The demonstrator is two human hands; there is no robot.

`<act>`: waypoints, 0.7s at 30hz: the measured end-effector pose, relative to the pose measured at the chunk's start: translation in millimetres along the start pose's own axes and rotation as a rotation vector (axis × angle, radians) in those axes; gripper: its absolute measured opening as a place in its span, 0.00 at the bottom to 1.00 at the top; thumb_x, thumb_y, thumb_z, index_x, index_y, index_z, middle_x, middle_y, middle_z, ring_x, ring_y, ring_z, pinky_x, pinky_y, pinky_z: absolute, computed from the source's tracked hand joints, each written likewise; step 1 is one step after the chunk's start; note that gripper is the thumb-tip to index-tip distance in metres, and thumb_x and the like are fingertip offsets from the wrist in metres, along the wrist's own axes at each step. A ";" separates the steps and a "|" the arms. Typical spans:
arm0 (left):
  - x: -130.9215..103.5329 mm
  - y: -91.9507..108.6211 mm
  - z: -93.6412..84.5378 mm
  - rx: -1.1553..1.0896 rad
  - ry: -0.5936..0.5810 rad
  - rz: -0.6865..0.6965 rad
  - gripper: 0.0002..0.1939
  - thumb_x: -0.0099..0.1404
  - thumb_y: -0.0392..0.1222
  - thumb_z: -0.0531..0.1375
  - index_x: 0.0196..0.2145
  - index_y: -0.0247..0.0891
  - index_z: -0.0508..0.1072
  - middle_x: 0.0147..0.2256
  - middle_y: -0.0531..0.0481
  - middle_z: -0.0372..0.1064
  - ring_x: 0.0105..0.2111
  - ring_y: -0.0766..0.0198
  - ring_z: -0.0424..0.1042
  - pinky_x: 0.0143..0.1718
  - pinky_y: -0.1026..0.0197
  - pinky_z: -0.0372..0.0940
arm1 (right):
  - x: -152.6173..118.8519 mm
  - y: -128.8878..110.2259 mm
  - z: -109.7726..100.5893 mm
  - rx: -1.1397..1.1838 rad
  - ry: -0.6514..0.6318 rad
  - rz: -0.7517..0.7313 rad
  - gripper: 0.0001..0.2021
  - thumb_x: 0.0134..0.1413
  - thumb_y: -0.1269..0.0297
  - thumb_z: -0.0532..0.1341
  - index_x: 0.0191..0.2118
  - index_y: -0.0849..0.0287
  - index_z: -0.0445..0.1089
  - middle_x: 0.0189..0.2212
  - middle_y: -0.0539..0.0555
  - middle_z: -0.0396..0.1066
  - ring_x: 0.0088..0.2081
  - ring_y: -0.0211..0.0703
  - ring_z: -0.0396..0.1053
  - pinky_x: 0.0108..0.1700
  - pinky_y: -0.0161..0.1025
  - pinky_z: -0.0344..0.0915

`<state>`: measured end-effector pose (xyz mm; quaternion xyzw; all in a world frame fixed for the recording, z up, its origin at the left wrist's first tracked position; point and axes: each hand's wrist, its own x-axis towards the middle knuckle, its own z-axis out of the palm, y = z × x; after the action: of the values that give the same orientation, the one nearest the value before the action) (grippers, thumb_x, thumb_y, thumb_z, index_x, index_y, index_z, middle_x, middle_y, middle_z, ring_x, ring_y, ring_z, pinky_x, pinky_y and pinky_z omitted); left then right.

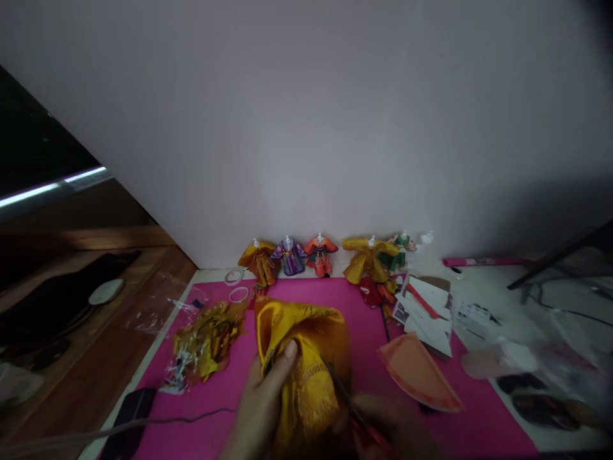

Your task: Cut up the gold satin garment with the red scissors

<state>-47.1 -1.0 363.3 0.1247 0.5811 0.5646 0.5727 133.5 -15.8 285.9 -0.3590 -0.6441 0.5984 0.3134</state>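
Note:
A shiny golden-yellow fabric piece [330, 329] with patterned parts is bunched up in front of me. My left hand [263, 396] grips it, thumb on top of a fold and the other fingers hidden behind the cloth. At its right side my right hand [390, 415], dim and blurred, is closed around red-handled scissors [342, 386]. Their dark blade lies against the fabric; whether it is cutting in, I cannot tell. To the left is a heap of yellow fabric scraps [211, 338]. A folded orange fabric piece [421, 374] lies on the right.
A pink mat [191, 428] covers the work surface. Small dressed doll bodies, including a purple-robed one [288, 255], stand along the white wall [306, 128]. White papers [426, 306], a bottle [498, 361] and a tape roll [234, 276] lie around. A cable [191, 419] crosses at left.

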 end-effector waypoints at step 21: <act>1.1 0.4 -6.9 0.069 -0.096 -0.008 0.20 0.51 0.48 0.72 0.40 0.36 0.78 0.31 0.45 0.83 0.40 0.43 0.81 0.35 0.54 0.75 | -0.3 8.6 3.2 -0.008 0.020 -0.034 0.33 0.48 0.31 0.58 0.33 0.62 0.79 0.21 0.54 0.70 0.23 0.40 0.63 0.24 0.33 0.57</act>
<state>-53.2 -3.5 360.9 0.1687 0.5726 0.5353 0.5976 131.8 -17.6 277.0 -0.3550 -0.6495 0.5867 0.3284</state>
